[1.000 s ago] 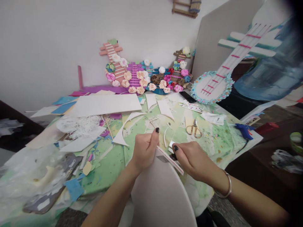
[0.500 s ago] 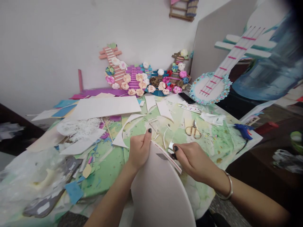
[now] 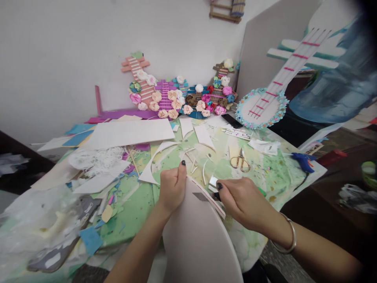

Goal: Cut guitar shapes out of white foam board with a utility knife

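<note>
My left hand (image 3: 173,188) is closed on the upper left edge of a large white foam board (image 3: 196,236), thumb on top. The board tapers towards my hands and has a long curved right edge. My right hand (image 3: 243,200) is closed round a utility knife, its handle mostly hidden by my fingers. The knife's grey blade (image 3: 200,196) lies across the board near the narrow strip along its edge, which carries a red line. Several thin white offcuts (image 3: 204,173) lie just beyond my hands.
Gold-handled scissors (image 3: 240,161) lie beyond my right hand, with a blue glue gun (image 3: 303,162) farther right. White board sheets (image 3: 132,133) and tangled white string (image 3: 97,162) cover the left. Flower-decorated model instruments (image 3: 166,98) lean on the wall; a larger one (image 3: 262,108) stands right.
My right hand and wrist have shifted slightly right and down, with the knife still held. My left hand keeps its hold on the foam board; the view has moved a little.
</note>
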Motion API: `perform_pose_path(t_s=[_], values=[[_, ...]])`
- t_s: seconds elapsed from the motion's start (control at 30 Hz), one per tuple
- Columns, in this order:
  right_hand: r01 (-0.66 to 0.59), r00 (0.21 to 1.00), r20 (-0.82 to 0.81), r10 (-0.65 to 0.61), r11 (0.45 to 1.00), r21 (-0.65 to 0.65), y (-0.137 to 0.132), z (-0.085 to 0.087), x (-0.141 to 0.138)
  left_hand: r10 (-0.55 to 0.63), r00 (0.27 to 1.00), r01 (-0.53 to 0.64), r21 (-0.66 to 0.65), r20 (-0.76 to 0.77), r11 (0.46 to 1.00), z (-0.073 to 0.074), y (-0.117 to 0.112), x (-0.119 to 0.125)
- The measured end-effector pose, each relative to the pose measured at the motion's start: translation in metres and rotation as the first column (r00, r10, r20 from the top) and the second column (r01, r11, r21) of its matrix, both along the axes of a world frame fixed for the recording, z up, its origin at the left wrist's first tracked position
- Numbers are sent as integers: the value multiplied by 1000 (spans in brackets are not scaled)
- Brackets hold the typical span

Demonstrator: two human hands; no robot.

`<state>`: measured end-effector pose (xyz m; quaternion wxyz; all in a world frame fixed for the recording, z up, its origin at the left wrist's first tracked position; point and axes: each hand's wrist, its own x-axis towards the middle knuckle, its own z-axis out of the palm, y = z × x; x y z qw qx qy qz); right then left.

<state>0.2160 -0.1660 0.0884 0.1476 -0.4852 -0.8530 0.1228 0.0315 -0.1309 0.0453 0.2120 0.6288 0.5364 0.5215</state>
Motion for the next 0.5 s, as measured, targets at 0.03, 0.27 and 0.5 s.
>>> perform_pose_path(t_s=[0.03, 0.27, 0.5], values=[[3, 1000, 0, -3, 1000, -4, 0, 0, 1, -6, 1000, 6, -1, 12, 1000, 0, 0, 0], [-21, 999, -46, 20, 999, -25, -9, -5, 8, 5, 999, -4, -27, 37, 1000, -1, -1, -3], [-37, 998, -43, 37, 999, -6, -12, -1, 3, 17, 1000, -16, -20, 17, 1000, 0, -1, -2]])
